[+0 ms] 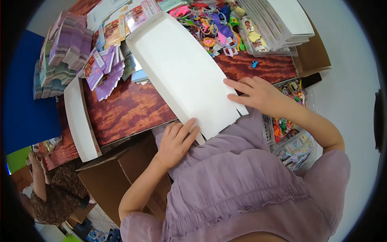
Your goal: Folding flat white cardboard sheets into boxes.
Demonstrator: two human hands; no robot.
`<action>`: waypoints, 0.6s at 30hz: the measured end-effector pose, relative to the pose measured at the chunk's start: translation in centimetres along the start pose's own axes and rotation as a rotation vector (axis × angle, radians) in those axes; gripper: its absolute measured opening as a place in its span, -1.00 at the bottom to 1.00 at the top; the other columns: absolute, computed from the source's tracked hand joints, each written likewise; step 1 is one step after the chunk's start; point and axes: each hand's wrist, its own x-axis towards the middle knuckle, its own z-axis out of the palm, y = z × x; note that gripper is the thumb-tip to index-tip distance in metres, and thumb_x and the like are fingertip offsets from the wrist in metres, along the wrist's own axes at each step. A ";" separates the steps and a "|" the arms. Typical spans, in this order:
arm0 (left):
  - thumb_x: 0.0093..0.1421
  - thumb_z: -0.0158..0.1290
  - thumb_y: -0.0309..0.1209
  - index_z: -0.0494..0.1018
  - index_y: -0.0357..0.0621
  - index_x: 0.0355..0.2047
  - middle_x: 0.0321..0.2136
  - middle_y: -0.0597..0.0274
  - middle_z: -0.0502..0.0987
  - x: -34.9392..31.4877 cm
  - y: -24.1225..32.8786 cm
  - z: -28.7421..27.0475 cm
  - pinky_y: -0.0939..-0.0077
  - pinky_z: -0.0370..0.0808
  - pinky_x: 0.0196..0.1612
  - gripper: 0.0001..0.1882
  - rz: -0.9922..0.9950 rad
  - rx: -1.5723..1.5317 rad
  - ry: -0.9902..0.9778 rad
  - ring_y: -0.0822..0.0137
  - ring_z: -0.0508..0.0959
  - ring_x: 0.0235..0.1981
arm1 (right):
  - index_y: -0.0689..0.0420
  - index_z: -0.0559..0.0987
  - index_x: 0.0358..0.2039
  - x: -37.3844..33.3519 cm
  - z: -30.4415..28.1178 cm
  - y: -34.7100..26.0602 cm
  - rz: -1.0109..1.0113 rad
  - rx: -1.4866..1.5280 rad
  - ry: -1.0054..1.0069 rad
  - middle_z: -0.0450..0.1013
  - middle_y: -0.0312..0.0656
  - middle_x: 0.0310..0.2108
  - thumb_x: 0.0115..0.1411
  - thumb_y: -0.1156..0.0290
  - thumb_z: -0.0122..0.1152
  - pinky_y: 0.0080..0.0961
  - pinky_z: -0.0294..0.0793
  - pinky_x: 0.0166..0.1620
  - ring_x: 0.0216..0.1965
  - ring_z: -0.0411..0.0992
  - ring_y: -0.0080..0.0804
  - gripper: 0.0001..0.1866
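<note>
A long white cardboard box (187, 68), its far end folded up into walls, slants from the table toward my lap. Its near end lies flat, with loose flaps at the corners. My left hand (176, 140) is closed over the box's left side near that end, fingers laid along the edge. On the right side, my right hand (258, 94) grips the other wall, two fingers reaching over its edge toward the inside. The undersides of both grips are hidden.
Stacks of purple and green cards (70, 40) stand at the left, beside fanned purple cards (105, 70). Colourful small trinkets (213, 28) pile up behind the box. Plastic trays (258, 28) are at the right. A brown carton (107, 173) stands below; another person (60, 189) works at left.
</note>
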 end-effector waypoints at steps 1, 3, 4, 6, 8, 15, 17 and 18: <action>0.12 0.05 -0.46 0.57 -0.09 0.05 0.13 0.05 0.51 0.2 0.0 0.3 0.20 0.50 0.06 -0.56 -0.010 -0.087 -0.016 0.11 0.52 -0.04 | 0.07 0.57 0.10 -0.2 0.3 0.1 -0.032 0.019 -0.041 0.32 -0.08 0.37 0.12 0.45 0.19 -0.30 0.48 -0.07 -0.07 0.45 -0.20 -0.53; 0.08 0.12 -0.47 0.60 -0.12 -0.07 0.02 0.12 0.57 1.3 -0.6 -0.4 0.30 0.54 -0.12 -0.64 0.028 -0.060 0.070 0.15 0.55 -0.16 | 0.07 0.58 0.07 -0.5 1.0 -0.1 -0.049 0.036 -0.079 0.36 -0.09 0.34 0.12 0.43 0.19 -0.30 0.47 -0.09 -0.09 0.45 -0.23 -0.55; 0.05 0.16 -0.48 0.61 -0.12 -0.11 0.01 0.13 0.58 1.5 -0.9 -1.0 0.33 0.55 -0.19 -0.66 -0.013 -0.048 0.116 0.16 0.56 -0.20 | 0.10 0.59 0.04 -0.5 1.3 -0.3 -0.082 0.056 -0.004 0.40 -0.11 0.29 0.11 0.42 0.20 -0.32 0.48 -0.11 -0.12 0.45 -0.26 -0.57; 0.00 0.25 -0.51 0.61 -0.14 -0.19 -0.12 0.19 0.59 1.8 -1.2 -2.1 0.38 0.55 -0.34 -0.70 -0.089 -0.037 0.227 0.18 0.58 -0.29 | 0.15 0.61 -0.11 0.9 1.7 -1.1 -0.148 0.073 0.218 0.54 -0.19 0.01 0.10 0.40 0.25 -0.38 0.46 -0.24 -0.24 0.45 -0.30 -0.68; 0.01 0.26 -0.53 0.61 -0.14 -0.20 -0.18 0.19 0.58 1.3 -0.5 -2.3 0.36 0.54 -0.33 -0.71 -0.166 -0.034 0.250 0.18 0.58 -0.29 | 0.14 0.60 -0.17 2.6 2.0 -2.1 -0.158 0.128 0.237 0.52 -0.23 -0.10 0.10 0.38 0.28 -0.39 0.44 -0.27 -0.28 0.43 -0.31 -0.73; 0.10 0.28 -0.57 0.59 -0.19 -0.23 -0.34 0.14 0.51 1.4 -1.0 0.0 0.29 0.50 -0.31 -0.80 -0.250 -0.037 0.313 0.14 0.53 -0.36 | 0.08 0.52 -0.33 5.5 6.9 -3.3 -0.095 0.118 0.404 0.34 -0.27 -0.39 0.13 0.29 0.33 -0.38 0.41 -0.30 -0.34 0.39 -0.34 -0.80; 0.12 0.27 -0.58 0.59 -0.20 -0.23 -0.35 0.14 0.51 1.3 -0.9 0.4 0.29 0.50 -0.32 -0.81 -0.272 -0.059 0.359 0.13 0.52 -0.36 | 0.09 0.53 -0.32 5.8 7.0 -3.4 -0.065 0.143 0.414 0.35 -0.26 -0.39 0.12 0.31 0.33 -0.38 0.43 -0.30 -0.34 0.40 -0.33 -0.80; 0.14 0.26 -0.58 0.58 -0.21 -0.24 -0.35 0.14 0.50 1.2 -0.8 0.7 0.28 0.50 -0.33 -0.83 -0.293 -0.080 0.404 0.12 0.52 -0.36 | 0.11 0.54 -0.28 5.8 7.0 -3.6 -0.060 0.170 0.420 0.35 -0.25 -0.38 0.11 0.34 0.32 -0.37 0.44 -0.28 -0.34 0.41 -0.32 -0.79</action>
